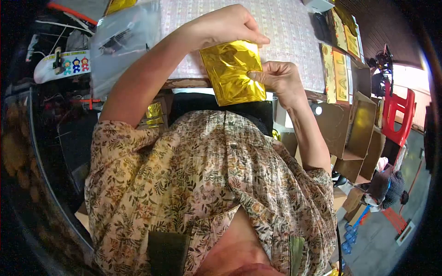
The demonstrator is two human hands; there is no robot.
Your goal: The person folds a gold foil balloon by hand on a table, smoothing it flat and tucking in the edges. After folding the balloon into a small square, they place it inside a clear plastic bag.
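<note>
A shiny, creased gold foil packet [235, 76], roughly square, is held up at the near edge of the table. My right hand [282, 83] grips its right side, thumb pressed on the face towards me and fingers behind it. Along the far edge of the packet, my left hand [228, 25] is closed with its wrist bent and its fingertips at the far right corner. Part of the left fingers' grip is hidden from this side.
A patterned cloth covers the table [294, 41]. Clear plastic bags [124, 50] lie at its left. Boxes lettered "FALL" [340, 73] stand along the right edge. Open cardboard boxes [359, 129] and a red plastic stool [398, 115] are farther right.
</note>
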